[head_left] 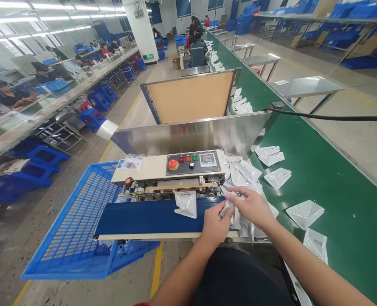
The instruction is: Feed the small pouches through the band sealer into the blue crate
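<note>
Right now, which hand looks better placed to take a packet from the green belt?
Probably the right hand: it is nearer the green belt and its loose packets, while the left hand is farther off, by the blue belt.

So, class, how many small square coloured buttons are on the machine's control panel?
3: a red button on the left, an orange button in the middle and a green button on the right; none looks hidden.

1 glossy, whitish pouch (228,209), creased, partly hidden, between left hand (216,224) and right hand (254,207), beside heaped pouches (244,172).
</note>
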A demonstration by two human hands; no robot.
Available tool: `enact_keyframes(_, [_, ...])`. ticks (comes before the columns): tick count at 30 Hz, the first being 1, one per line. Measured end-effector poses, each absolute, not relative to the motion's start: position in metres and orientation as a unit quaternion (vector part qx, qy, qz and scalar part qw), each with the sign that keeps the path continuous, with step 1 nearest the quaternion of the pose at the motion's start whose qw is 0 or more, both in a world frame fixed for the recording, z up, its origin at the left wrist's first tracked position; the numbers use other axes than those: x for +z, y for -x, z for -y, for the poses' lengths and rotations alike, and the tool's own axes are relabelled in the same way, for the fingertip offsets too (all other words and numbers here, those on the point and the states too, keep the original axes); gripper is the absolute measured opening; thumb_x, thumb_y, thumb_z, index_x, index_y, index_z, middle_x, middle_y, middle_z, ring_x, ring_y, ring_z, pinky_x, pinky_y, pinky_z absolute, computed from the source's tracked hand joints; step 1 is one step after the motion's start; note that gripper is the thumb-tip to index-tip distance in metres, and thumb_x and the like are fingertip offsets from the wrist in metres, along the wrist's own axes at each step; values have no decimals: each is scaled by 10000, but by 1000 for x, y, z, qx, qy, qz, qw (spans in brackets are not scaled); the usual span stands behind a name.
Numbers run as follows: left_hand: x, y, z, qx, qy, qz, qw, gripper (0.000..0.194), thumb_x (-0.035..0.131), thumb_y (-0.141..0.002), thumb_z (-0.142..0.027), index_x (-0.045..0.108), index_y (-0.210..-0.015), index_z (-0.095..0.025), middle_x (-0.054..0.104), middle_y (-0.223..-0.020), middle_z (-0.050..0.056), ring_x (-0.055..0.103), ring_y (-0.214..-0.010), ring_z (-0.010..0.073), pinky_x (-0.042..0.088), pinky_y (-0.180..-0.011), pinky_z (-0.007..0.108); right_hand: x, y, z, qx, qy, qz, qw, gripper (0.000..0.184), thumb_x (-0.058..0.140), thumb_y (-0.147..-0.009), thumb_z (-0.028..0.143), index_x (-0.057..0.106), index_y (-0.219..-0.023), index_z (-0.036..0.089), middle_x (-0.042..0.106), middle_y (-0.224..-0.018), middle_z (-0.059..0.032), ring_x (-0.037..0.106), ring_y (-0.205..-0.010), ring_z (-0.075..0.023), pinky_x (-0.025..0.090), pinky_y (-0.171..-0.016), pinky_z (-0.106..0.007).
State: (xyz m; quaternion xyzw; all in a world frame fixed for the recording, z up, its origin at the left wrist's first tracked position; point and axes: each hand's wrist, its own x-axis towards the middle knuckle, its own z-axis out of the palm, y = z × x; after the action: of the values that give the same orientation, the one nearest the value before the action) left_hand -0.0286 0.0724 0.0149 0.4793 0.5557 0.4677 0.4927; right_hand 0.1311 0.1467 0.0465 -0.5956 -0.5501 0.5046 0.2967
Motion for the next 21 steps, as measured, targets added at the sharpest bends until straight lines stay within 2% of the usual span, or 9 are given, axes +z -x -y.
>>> enact_keyframes(2, [16,22,-80,485,-463,-575,469,511,580,-1042,-587,832,-1107,-147,793,-917,72,667,-813,217,523,-776,304,43,-138,-149,567,575,490,327,710,851,-743,729,825,-1206,191,801,-922,-92,718,-765,-237,568,-667,-330])
enact_keyframes(4, [13,22,-83,508,-426,-595,454,561,531,-1055,-629,799,-968,-145,738,-819,54,598,-728,188,463,-689,277,37,-150,-148,604,569,447,333,784,869,-726,742,797,-1261,173,799,-911,-97,727,-759,-241,580,-641,-337])
enact_keyframes(7, [6,22,-83,504,-436,-599,444,600,470,-1076,-636,686,-759,-174,609,-673,20,491,-642,163,375,-624,271,26,-166,-140,602,564,466,320,694,893,-703,740,813,-1079,163,760,-776,-68,672,-644,-206,534,-567,-315])
enact_keyframes(9, [-1,21,-84,476,-494,-593,421,577,444,-1093,-579,619,-700,-195,544,-630,6,448,-620,158,326,-619,282,21,-172,-135,597,556,487,312,601,858,-743,746,786,-917,175,703,-653,-33,603,-563,-172,510,-565,-309])
enact_keyframes(12, [-13,19,-93,428,-551,-615,366,526,478,-1072,-504,502,-630,-220,464,-586,-9,383,-588,154,260,-619,312,12,-179,-135,583,583,477,305,515,817,-803,704,714,-791,199,631,-546,-2,544,-515,-150,481,-566,-293])
enact_keyframes(16, [-34,19,-112,384,-468,-690,396,588,491,-1019,-542,281,-550,-254,317,-517,-29,296,-544,148,212,-589,323,-6,-187,-154,599,629,421,261,423,864,-760,557,629,-678,215,611,-545,7,511,-472,-126,435,-505,-270])
enact_keyframes(21, [-49,31,-121,390,-405,-719,409,601,519,-985,-595,287,-543,-260,309,-505,-34,293,-533,144,203,-566,314,-19,-165,-185,634,635,391,204,380,891,-740,459,602,-662,226,637,-603,3,524,-468,-122,422,-448,-259])
